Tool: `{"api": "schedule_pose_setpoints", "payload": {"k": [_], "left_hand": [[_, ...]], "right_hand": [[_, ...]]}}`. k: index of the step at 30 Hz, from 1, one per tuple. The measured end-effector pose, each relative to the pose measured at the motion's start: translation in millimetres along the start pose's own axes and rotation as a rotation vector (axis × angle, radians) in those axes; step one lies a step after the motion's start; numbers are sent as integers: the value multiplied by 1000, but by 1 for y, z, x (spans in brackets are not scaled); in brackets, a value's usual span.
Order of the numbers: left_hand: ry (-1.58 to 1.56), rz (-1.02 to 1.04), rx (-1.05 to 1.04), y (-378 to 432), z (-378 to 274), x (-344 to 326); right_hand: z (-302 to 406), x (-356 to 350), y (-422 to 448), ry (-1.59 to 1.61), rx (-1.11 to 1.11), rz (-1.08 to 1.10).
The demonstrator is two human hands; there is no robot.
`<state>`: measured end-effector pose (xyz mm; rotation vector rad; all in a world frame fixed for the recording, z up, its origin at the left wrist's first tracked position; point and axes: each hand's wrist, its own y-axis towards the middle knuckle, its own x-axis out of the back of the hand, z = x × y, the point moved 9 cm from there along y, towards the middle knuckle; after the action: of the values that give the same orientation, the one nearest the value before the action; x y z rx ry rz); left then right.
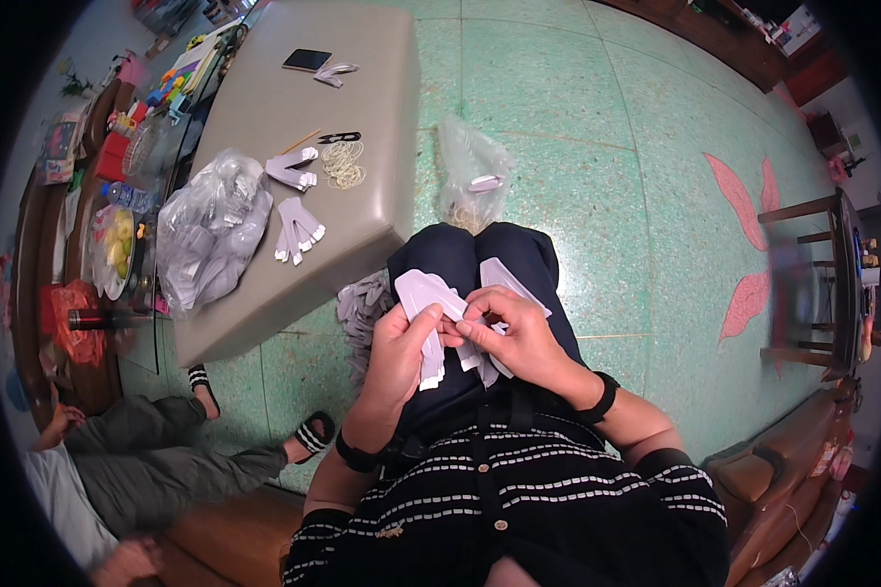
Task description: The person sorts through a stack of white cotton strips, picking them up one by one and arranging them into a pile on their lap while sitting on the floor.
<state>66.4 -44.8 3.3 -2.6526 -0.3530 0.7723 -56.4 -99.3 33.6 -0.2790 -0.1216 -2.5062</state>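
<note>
Over my lap, my left hand holds a small fanned stack of pale lilac folded paper pieces, thumb on top. The fingertips of my right hand pinch the edge of a piece in that stack, close to my left fingers. Another pale lilac piece lies on my thigh, partly behind my right hand. White-tipped ends of the pieces hang below both hands. Whether my right fingers also hold something thin between them is hidden.
On a padded bench lie folded-paper bundles, rubber bands, thread snips, a phone and a filled plastic bag. Another bag stands before my knees. More pieces are heaped on the floor. A person sits left.
</note>
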Motion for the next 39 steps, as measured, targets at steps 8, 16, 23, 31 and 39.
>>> {"api": "schedule_pose_setpoints", "payload": {"k": [8, 16, 23, 31, 39], "left_hand": [[59, 4, -8, 0, 7, 12], [122, 73, 6, -2, 5, 6], [269, 48, -46, -3, 9, 18], [230, 186, 43, -12, -1, 13], [146, 92, -16, -9, -1, 7]], "right_hand": [[-5, -7, 2, 109, -24, -1], [-19, -8, 3, 151, -274, 110], [-32, -21, 1, 270, -331, 129], [-22, -25, 2, 372, -349, 185], [-16, -22, 3, 361, -277, 166]]}}
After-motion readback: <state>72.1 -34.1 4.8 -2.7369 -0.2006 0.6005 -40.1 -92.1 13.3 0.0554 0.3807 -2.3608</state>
